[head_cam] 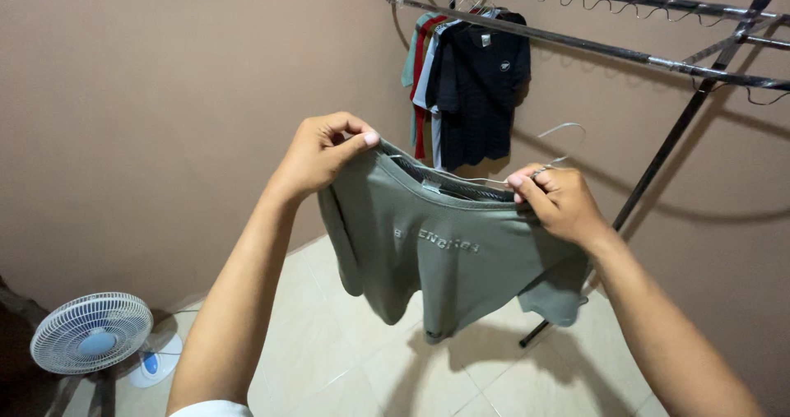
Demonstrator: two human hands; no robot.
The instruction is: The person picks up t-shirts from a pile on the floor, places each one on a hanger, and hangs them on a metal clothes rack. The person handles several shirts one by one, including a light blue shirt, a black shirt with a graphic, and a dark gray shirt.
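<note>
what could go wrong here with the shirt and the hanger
The wire hanger sits only partly inside the collar of the grey-green t-shirt, so it may slip out on one side. The left hand and right hand pinch only the neckline, so the fabric could stretch or drop to the tiled floor. The hanger's hook might also snag on the drying rack behind.

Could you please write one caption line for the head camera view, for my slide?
Both hands, left hand and right hand, hold a grey-green T-shirt with a wire hanger near a metal rack.
</note>
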